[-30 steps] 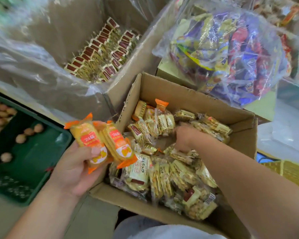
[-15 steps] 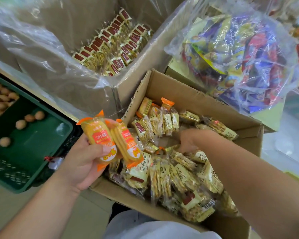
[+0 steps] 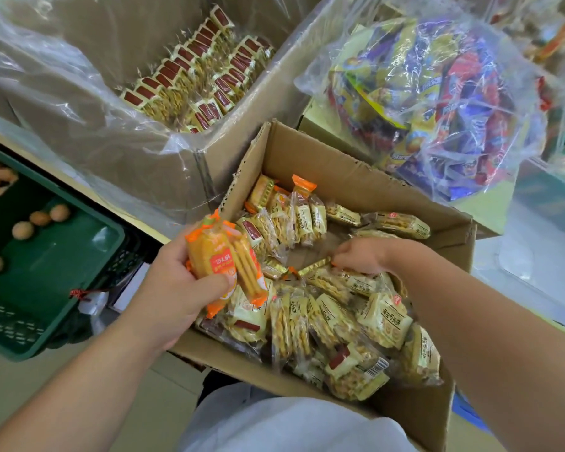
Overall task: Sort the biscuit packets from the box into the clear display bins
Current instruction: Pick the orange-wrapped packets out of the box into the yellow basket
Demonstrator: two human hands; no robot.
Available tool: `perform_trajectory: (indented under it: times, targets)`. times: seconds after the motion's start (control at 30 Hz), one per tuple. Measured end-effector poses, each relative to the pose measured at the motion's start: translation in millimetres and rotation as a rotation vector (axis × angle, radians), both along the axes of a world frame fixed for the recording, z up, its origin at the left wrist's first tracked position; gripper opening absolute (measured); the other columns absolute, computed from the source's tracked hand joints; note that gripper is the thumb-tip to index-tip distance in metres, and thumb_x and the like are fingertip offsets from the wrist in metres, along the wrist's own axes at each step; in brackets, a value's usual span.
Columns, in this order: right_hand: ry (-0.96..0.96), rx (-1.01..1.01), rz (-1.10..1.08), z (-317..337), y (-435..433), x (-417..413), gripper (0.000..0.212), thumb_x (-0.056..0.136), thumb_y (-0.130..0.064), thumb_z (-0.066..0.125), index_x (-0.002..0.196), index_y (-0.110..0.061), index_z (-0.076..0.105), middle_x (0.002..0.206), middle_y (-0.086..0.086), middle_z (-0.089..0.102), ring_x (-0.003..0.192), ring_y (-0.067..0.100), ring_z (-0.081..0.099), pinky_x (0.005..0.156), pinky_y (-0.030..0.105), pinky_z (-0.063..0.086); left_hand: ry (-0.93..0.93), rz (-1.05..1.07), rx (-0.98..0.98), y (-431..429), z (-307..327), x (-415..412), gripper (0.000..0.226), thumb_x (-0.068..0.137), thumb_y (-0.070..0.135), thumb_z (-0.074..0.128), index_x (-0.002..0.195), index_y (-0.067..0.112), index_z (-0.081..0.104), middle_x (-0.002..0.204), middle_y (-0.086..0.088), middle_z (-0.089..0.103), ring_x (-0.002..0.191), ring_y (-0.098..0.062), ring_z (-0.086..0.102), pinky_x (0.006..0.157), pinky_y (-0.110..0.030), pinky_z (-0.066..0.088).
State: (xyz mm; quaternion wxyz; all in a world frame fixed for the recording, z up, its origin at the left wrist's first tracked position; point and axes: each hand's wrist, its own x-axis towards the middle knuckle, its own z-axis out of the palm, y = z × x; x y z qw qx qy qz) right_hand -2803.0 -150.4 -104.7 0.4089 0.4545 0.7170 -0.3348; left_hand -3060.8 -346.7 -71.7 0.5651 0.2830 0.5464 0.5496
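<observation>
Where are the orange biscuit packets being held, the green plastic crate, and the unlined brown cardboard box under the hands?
orange biscuit packets (image 3: 222,261), head view, front packet's red label.
green plastic crate (image 3: 62,262), head view, bare floor.
brown cardboard box (image 3: 356,179), head view, far inner wall.

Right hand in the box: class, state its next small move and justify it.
Probably lift the gold-edged packet clear of the box: the right hand seems to pinch its end, while the left hand holds two orange packets.

Bright even daylight, soft shadows, glare on clear plastic liner, wide-angle edge bending, slight motion blur
</observation>
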Motion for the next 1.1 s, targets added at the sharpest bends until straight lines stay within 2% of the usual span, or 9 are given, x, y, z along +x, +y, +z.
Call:
perform_trajectory:
  times: [0.13,0.2,0.3,0.4,0.53,0.7,0.83,1.0,1.1]
  targets:
    - [0.107,0.084,-0.067,-3,-7,7,0.035,0.085,-0.038,0.068,0.116,-0.021,0.067,0.101,-0.004,0.066,0.094,0.020,0.065,0.089,0.040,0.057,0.068,0.032,-0.010,2,-4,4,0.044,0.061,0.024,0.077,0.104,0.034,0.076,0.084,0.006,0.074,0.078,-0.011,0.069,0.069,-0.024,0.056]
    - [0.178,0.164,-0.088,-7,-8,1,0.027,0.078,-0.030,0.075,0.104,-0.022,0.068,0.093,-0.001,0.070,0.085,0.019,0.067,0.075,0.036,0.059,0.107,0.020,-0.023,2,-7,4,0.046,0.061,0.025,0.076,0.106,0.036,0.075,0.084,0.004,0.075,0.076,-0.011,0.068,0.067,-0.026,0.058]
    - [0.241,0.271,-0.038,-16,-9,-13,0.014,0.082,-0.032,0.076,0.087,-0.021,0.069,0.075,-0.002,0.066,0.070,0.016,0.061,0.056,0.027,0.045,0.187,-0.025,-0.030,0,-10,4,0.043,0.063,0.028,0.076,0.105,0.039,0.074,0.083,-0.002,0.074,0.071,-0.013,0.067,0.063,-0.026,0.058]
    - [0.198,0.262,0.088,-33,-15,-20,0.020,0.093,-0.035,0.063,0.099,-0.015,0.066,0.086,0.001,0.064,0.083,0.024,0.060,0.067,0.030,0.044,0.198,-0.022,-0.018,0,-10,5,0.043,0.064,0.028,0.076,0.105,0.039,0.074,0.084,-0.004,0.074,0.071,-0.012,0.069,0.063,-0.026,0.059]
    - [0.092,0.063,0.071,-48,-19,-21,0.045,0.104,-0.036,0.042,0.141,-0.011,0.045,0.136,0.013,0.057,0.116,0.033,0.055,0.084,0.031,0.037,0.102,0.046,-0.004,1,-9,7,0.043,0.061,0.027,0.077,0.103,0.037,0.076,0.085,0.005,0.075,0.079,-0.010,0.071,0.068,-0.024,0.057]
    - [0.020,0.075,0.149,-46,-16,-26,0.044,0.098,-0.037,0.050,0.133,-0.013,0.054,0.126,0.011,0.062,0.108,0.032,0.059,0.088,0.037,0.050,-0.015,0.097,-0.016,2,-8,2,0.048,0.056,0.023,0.079,0.103,0.031,0.077,0.087,-0.001,0.074,0.083,-0.019,0.071,0.071,-0.030,0.059]
    - [-0.090,0.067,0.178,-40,-15,-32,0.035,0.099,-0.032,0.051,0.112,-0.004,0.067,0.106,0.012,0.067,0.084,0.025,0.060,0.071,0.033,0.050,0.006,0.073,0.010,3,-8,5,0.045,0.058,0.023,0.078,0.102,0.032,0.078,0.085,0.002,0.074,0.081,-0.015,0.071,0.070,-0.027,0.058]
    - [-0.123,0.025,0.159,-29,-19,-30,0.039,0.102,-0.031,0.047,0.123,-0.003,0.064,0.119,0.014,0.065,0.109,0.030,0.064,0.092,0.040,0.054,0.046,0.052,0.017,2,-11,4,0.044,0.061,0.024,0.078,0.104,0.032,0.077,0.091,0.000,0.077,0.086,-0.016,0.074,0.072,-0.027,0.059]
    - [-0.066,0.038,0.110,-23,-22,-28,0.038,0.094,-0.023,0.055,0.129,-0.008,0.059,0.118,0.013,0.066,0.106,0.030,0.065,0.094,0.042,0.056,0.080,0.059,0.004,2,-13,2,0.046,0.061,0.025,0.079,0.106,0.032,0.076,0.092,0.000,0.077,0.085,-0.015,0.074,0.071,-0.025,0.058]
